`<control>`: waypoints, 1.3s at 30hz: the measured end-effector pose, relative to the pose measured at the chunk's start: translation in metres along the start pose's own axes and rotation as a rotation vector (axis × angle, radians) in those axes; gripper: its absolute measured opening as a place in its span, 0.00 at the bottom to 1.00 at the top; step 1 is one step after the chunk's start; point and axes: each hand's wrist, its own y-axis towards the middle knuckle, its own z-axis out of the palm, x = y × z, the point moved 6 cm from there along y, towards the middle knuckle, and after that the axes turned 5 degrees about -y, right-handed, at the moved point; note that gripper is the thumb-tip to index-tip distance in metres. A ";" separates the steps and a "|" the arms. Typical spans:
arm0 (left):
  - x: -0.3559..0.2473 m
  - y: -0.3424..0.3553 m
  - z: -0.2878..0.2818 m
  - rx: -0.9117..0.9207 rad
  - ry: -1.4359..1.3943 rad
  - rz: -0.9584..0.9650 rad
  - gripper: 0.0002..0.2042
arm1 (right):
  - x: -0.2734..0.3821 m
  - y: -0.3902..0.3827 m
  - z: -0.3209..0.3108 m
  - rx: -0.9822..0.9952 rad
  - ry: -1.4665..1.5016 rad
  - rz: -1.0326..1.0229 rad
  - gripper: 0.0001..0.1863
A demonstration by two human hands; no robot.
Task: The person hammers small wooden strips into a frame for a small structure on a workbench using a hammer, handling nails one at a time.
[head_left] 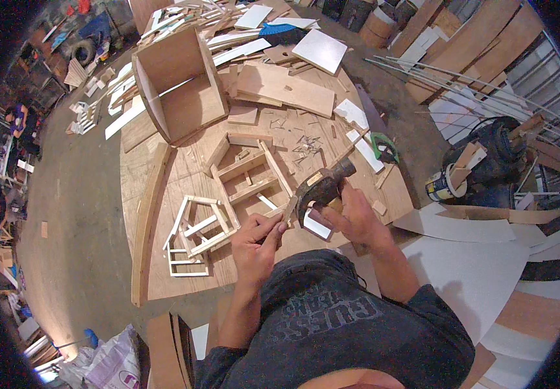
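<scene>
My right hand [356, 217] is closed around a claw hammer [319, 188] close to its dark metal head. The claw curves down toward my left hand [258, 245]. My left thumb and fingers pinch a narrow wooden strip [291, 209] beside the claw; whether the two touch, I cannot tell. Just beyond my left hand lies a wooden frame [249, 192] with a peaked end and crossbars. A smaller, paler house-shaped frame [202, 223] is left of it, with a little ladder-like frame [188, 262] at its near end. Loose nails [307, 146] are scattered beyond the hammer.
An open wooden box [186, 107] stands at the table's far left. A long curved wooden piece [149, 223] lies along the left edge. Boards [287, 87] and offcuts pile up at the back. A green-handled saw [383, 149] and a bucket [445, 184] are to the right.
</scene>
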 end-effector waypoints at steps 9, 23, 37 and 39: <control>0.007 0.009 0.005 0.023 0.012 -0.039 0.08 | -0.002 0.019 -0.014 0.187 -0.172 0.010 0.38; -0.005 0.023 0.011 0.119 0.083 -0.084 0.07 | 0.001 0.035 -0.040 0.046 -0.232 -0.249 0.22; -0.013 0.029 0.011 0.240 0.125 -0.099 0.07 | -0.009 0.032 -0.044 0.095 -0.186 -0.326 0.22; -0.018 0.028 0.012 0.255 0.206 -0.066 0.07 | 0.002 0.029 -0.047 0.157 -0.064 -0.307 0.21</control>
